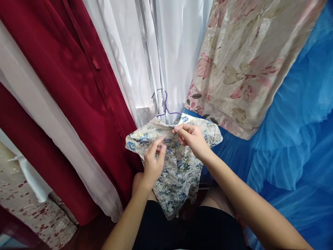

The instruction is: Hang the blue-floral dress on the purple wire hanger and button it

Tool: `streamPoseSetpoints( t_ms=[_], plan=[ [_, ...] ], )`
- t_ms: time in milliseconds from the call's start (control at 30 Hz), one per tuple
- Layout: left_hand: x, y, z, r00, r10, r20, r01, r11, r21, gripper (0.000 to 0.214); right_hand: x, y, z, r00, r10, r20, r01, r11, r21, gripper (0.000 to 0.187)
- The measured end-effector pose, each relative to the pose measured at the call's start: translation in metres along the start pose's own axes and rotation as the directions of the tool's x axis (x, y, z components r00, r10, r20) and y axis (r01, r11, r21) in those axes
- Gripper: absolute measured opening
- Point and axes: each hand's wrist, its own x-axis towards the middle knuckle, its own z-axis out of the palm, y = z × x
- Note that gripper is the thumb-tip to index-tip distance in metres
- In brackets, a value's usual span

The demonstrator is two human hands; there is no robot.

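Fingers (pixel 179 130) of right hand (pixel 191 137) pinch silky floral dress (pixel 179 172) collar; left hand (pixel 153 162) curls half-open.

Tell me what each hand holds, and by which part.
Right hand pinches the floral dress at its collar, below the hanger. Left hand is at the dress's front; a grip cannot be told.

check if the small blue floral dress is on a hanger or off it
On a hanger: the purple hanger rises from the floral dress at its neck, shoulders spread. The right hand pinches the collar.
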Motion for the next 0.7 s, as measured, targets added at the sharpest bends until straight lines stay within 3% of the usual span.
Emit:
streamPoseSetpoints(
  t_ms=[100,167,267,367,433,500,533,567,633,700],
  plan=[
    [0.057,0.016,-0.007,0.988,0.144,0.05,-0.147,0.988,0.052,0.026,0.001,-0.003,-0.002,0.997,-0.068,0.02,0.07,0.992,-0.104,0.027],
    [0.077,0.024,-0.005,0.972,0.212,0.102,-0.221,0.97,0.098,0.015,0.005,0.002,-0.003,0.992,-0.127,-0.006,0.124,0.975,-0.184,0.027],
    [0.085,0.034,-0.003,0.962,0.26,0.082,-0.27,0.951,0.152,0.015,0.011,0.022,-0.005,0.983,-0.171,-0.071,0.144,0.946,-0.291,0.028],
    [0.086,0.029,-0.018,0.962,0.252,-0.102,-0.237,0.962,0.139,0.014,0.009,0.045,-0.005,0.994,-0.089,-0.062,0.06,0.929,-0.366,0.029],
    [0.089,0.01,-0.037,0.951,0.137,-0.277,-0.129,0.99,0.047,0.014,0.003,0.053,-0.004,0.999,-0.018,-0.031,0.005,0.926,-0.376,0.028],
    [0.09,-0.02,-0.056,0.902,-0.139,-0.41,0.05,0.974,-0.22,0.01,-0.004,0.052,-0.001,1.0,0.023,0.012,-0.017,0.938,-0.345,0.026],
    [0.089,-0.037,-0.062,0.847,-0.341,-0.407,0.148,0.889,-0.434,0.008,-0.008,0.05,0.001,0.999,0.028,0.034,-0.015,0.945,-0.328,0.025],
    [0.085,-0.054,-0.065,0.755,-0.546,-0.364,0.206,0.724,-0.658,0.006,-0.011,0.048,0.004,0.998,0.026,0.055,-0.007,0.95,-0.313,0.025],
    [0.071,-0.085,-0.061,0.662,-0.71,-0.242,0.28,0.533,-0.798,0.01,-0.014,0.046,0.01,0.997,0.02,0.073,0.001,0.958,-0.286,0.023],
    [0.047,-0.106,-0.045,0.604,-0.791,-0.096,0.357,0.377,-0.855,0.011,-0.015,0.051,0.014,0.999,0.029,0.032,-0.022,0.98,-0.199,0.022]
  ],
)
